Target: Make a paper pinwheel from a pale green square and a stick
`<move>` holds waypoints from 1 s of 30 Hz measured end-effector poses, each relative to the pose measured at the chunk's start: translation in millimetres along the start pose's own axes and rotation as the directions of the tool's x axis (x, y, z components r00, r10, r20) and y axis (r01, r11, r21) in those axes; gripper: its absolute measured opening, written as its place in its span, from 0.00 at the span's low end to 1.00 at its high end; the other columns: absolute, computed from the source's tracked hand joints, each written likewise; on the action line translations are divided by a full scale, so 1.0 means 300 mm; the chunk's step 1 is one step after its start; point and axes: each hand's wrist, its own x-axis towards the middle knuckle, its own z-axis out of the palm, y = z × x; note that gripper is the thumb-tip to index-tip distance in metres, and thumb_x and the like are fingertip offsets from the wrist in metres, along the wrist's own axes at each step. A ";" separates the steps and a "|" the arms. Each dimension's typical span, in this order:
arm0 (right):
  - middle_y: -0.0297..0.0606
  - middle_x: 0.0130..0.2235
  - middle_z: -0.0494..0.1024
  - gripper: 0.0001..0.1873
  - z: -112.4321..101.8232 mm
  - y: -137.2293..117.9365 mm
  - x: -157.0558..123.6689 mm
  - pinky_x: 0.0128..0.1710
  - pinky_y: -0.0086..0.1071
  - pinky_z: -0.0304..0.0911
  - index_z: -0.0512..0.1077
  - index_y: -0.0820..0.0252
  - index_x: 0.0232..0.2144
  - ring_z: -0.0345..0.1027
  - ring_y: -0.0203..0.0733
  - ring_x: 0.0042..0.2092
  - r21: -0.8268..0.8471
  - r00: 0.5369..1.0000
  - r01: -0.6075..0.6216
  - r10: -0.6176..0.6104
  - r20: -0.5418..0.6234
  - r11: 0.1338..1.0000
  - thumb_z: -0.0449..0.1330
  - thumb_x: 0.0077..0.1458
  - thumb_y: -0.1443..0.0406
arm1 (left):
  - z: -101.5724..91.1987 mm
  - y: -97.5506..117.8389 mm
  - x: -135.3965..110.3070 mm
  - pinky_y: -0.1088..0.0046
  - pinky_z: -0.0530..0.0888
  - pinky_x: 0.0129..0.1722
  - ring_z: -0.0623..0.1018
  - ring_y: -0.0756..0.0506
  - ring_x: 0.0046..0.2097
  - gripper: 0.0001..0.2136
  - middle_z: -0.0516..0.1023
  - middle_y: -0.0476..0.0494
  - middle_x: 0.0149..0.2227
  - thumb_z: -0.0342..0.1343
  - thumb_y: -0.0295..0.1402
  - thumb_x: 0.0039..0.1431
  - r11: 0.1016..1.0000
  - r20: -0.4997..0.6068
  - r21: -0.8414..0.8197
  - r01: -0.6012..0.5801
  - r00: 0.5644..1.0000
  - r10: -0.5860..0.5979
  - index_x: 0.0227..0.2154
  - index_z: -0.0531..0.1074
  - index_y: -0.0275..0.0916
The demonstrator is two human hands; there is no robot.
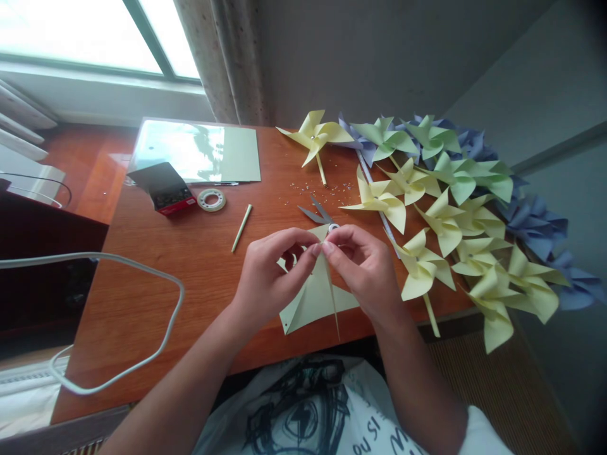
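My left hand (277, 265) and my right hand (363, 265) meet above the front of the table, thumbs and forefingers pinched together tip to tip. Between and below them is a pale yellow-green sheet of paper (308, 303), with slanting cuts or creases and a small dark hole near its lower left corner. A narrow flap of it, seen nearly edge-on, runs up to the pinched fingertips. Whether a smaller piece is also between the fingers is hidden. Just beyond my hands lie scissors (318, 213) with their blades apart, partly covered by the fingers and paper.
Yellow pinwheels (422, 265), green pinwheels (458, 174) and blue pinwheels (535, 218) crowd the right side. To the left are a rolled paper stick (241, 229), a tape roll (211, 200), a dark-and-red box (173, 196) and a glossy packet (190, 148). A white cable (177, 303) loops at left.
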 end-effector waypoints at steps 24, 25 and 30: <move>0.47 0.45 0.79 0.14 -0.148 0.099 0.000 0.51 0.50 0.70 0.75 0.58 0.47 0.75 0.54 0.47 -0.740 0.986 0.117 -0.169 0.005 0.662 0.63 0.57 0.65 | -0.005 -0.008 -0.001 0.76 0.72 0.27 0.74 0.50 0.27 0.04 0.76 0.48 0.27 0.60 0.30 0.62 0.994 -0.017 -0.072 0.083 0.996 -0.085 0.32 0.76 0.38; 0.47 0.47 0.78 0.17 -0.156 0.115 -0.004 0.51 0.51 0.70 0.74 0.58 0.49 0.74 0.55 0.48 -0.768 0.989 0.119 -0.145 0.035 0.629 0.63 0.56 0.65 | -0.005 -0.008 0.000 0.75 0.72 0.27 0.74 0.50 0.27 0.04 0.76 0.48 0.27 0.60 0.31 0.62 0.994 -0.019 -0.070 0.087 0.996 -0.088 0.32 0.76 0.38; 0.48 0.49 0.75 0.26 -0.155 0.167 -0.018 0.52 0.51 0.69 0.70 0.58 0.55 0.72 0.57 0.51 -0.835 0.989 0.121 -0.139 0.055 0.536 0.66 0.54 0.64 | -0.005 -0.010 0.004 0.75 0.72 0.26 0.75 0.50 0.27 0.04 0.76 0.48 0.26 0.60 0.31 0.62 0.994 -0.021 -0.063 0.093 0.995 -0.094 0.32 0.76 0.38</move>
